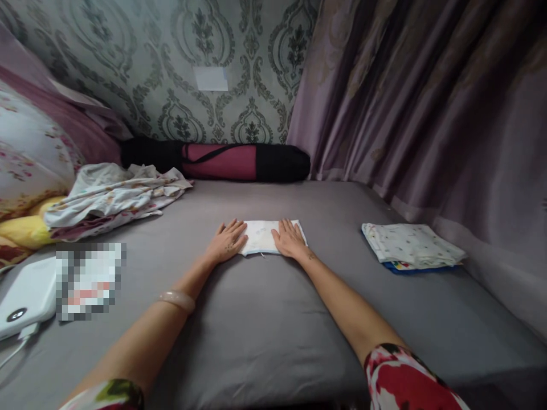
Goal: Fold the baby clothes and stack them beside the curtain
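Observation:
A small folded white cloth with a pale blue edge lies flat on the grey bed sheet. My left hand rests open on its left end, fingers stretched forward. On its right part my right hand lies flat, fingers also extended. A short thread or tag hangs from the cloth's near edge, between the hands. The parts of the cloth under my palms are hidden.
Folded printed cloths are stacked at the right, beside the curtain. To the left are a crumpled cloth pile, a white power bank with a cable, and a blurred packet. A long red-and-black bag lies along the wall.

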